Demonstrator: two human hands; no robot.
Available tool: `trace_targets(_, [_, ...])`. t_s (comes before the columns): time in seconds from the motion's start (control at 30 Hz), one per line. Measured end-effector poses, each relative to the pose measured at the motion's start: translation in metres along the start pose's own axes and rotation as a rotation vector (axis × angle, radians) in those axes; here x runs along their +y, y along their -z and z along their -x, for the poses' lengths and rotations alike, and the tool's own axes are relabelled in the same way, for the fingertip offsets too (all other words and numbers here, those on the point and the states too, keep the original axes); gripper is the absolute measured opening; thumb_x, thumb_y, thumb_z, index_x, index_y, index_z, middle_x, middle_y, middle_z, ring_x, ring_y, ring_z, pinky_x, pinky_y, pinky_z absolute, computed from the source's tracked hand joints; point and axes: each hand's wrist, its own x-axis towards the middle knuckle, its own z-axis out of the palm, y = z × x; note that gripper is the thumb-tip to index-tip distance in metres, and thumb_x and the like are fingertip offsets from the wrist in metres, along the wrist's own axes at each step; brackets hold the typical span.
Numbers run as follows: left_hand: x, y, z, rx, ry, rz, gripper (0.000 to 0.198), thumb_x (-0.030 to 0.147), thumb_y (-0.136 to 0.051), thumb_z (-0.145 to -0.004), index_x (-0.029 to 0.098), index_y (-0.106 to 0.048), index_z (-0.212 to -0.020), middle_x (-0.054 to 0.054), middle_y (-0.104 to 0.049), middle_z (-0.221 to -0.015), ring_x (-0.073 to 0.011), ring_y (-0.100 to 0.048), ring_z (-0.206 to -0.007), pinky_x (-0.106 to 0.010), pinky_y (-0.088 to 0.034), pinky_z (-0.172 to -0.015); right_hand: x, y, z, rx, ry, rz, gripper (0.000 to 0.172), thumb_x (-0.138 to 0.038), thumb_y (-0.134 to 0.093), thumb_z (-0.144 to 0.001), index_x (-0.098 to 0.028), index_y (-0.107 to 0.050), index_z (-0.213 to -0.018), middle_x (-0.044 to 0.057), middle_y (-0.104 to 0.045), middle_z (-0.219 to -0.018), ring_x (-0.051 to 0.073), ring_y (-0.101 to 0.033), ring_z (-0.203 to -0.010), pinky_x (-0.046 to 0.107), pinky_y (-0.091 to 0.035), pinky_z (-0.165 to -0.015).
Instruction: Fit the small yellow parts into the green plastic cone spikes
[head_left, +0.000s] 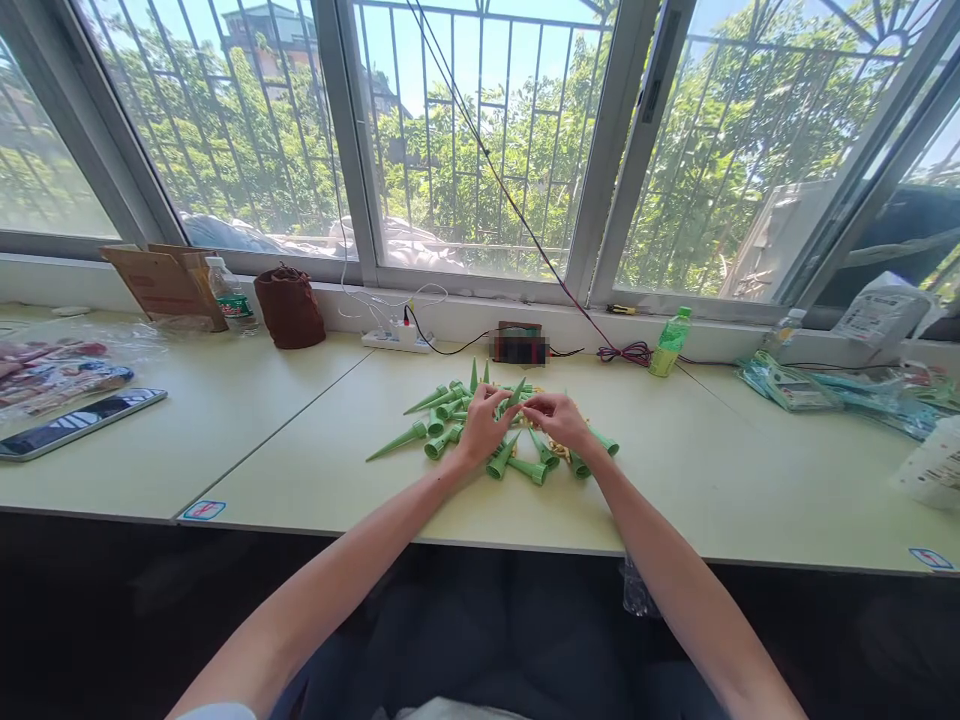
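My left hand (482,428) is closed around a green plastic spike (517,392), its pointed end tilted up to the right. Fingers of my right hand (561,418) are pinched together close against that spike; whatever is between them is too small to make out. Around and under both hands lie several more hollow green plastic spikes (401,440), some with their open wide ends toward me, and a few stand point-up behind my left hand. Small yellow pieces (560,450) lie among the spikes, partly covered by my right hand.
A phone (82,422), a brown pouch (289,306) and a clear bottle (231,298) are on the left. At the back are a power strip (397,337) and a dark box (520,345) with cables. A green bottle (670,343) and plastic packets (795,383) are on the right.
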Motion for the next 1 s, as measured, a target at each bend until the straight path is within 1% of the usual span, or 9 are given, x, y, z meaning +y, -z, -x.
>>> trace_targets(0.07, [0.002,0.001,-0.001,0.02,0.005,-0.028,0.018,0.033,-0.064,-0.085,0.017,-0.066,-0.094,-0.004,-0.051,-0.087,-0.0144,-0.053,-0.073,-0.028,-0.046,-0.068,0.001,-0.001,0.0,0.009,-0.012,-0.034,0.028,-0.044,-0.064,-0.078,-0.016,-0.069,-0.081,0.003,-0.063,-0.062,0.015,-0.055,-0.055,0.026,-0.043,-0.052])
trace_targets(0.13, [0.003,0.002,-0.001,0.026,0.012,-0.046,0.017,0.034,-0.063,-0.085,0.017,-0.065,-0.088,-0.002,-0.05,-0.079,-0.0135,-0.05,-0.068,-0.027,-0.043,-0.065,0.0,-0.002,0.001,0.023,-0.017,-0.049,0.028,-0.045,-0.064,-0.077,-0.017,-0.067,-0.078,0.002,-0.062,-0.06,0.014,-0.054,-0.053,0.026,-0.043,-0.051])
trace_targets(0.23, [0.005,0.003,-0.001,0.008,0.024,-0.062,0.024,0.036,-0.06,-0.086,0.016,-0.056,-0.073,0.0,-0.047,-0.068,-0.0124,-0.045,-0.062,-0.026,-0.037,-0.061,-0.003,-0.002,0.001,0.059,-0.023,-0.084,0.03,-0.046,-0.066,-0.076,-0.017,-0.065,-0.075,0.002,-0.062,-0.061,0.014,-0.053,-0.051,0.026,-0.043,-0.05])
trace_targets(0.33, [0.005,0.002,-0.001,-0.009,0.044,-0.05,0.032,0.039,-0.058,-0.087,0.017,-0.048,-0.066,0.001,-0.048,-0.063,-0.0116,-0.043,-0.058,-0.025,-0.034,-0.057,-0.007,-0.001,0.001,0.108,-0.032,-0.115,0.032,-0.048,-0.069,-0.074,-0.016,-0.063,-0.075,0.003,-0.063,-0.062,0.014,-0.054,-0.052,0.026,-0.043,-0.049])
trace_targets(0.5, [0.004,0.0,0.001,-0.031,0.095,-0.025,0.035,0.042,-0.056,-0.087,0.018,-0.045,-0.065,0.002,-0.049,-0.059,-0.0109,-0.041,-0.054,-0.025,-0.031,-0.053,-0.009,0.0,0.0,0.121,-0.039,-0.144,0.034,-0.05,-0.069,-0.074,-0.016,-0.063,-0.076,0.002,-0.062,-0.061,0.013,-0.053,-0.05,0.026,-0.043,-0.049])
trace_targets(0.67, [0.005,0.0,0.001,-0.034,0.099,-0.007,0.034,0.042,-0.055,-0.087,0.017,-0.047,-0.065,0.001,-0.05,-0.058,-0.0108,-0.042,-0.053,-0.025,-0.031,-0.053,-0.01,0.0,0.001,0.115,-0.05,-0.144,0.035,-0.052,-0.069,-0.073,-0.017,-0.062,-0.077,0.005,-0.066,-0.064,0.015,-0.057,-0.054,0.026,-0.045,-0.05])
trace_targets(1.0, [0.004,-0.001,0.002,-0.033,0.128,0.026,0.035,0.045,-0.055,-0.087,0.018,-0.046,-0.066,0.002,-0.049,-0.057,-0.0103,-0.04,-0.052,-0.025,-0.03,-0.052,-0.008,0.0,0.001,0.106,-0.049,-0.175,0.031,-0.046,-0.069,-0.075,-0.017,-0.063,-0.081,0.006,-0.067,-0.069,0.016,-0.061,-0.06,0.026,-0.047,-0.053])
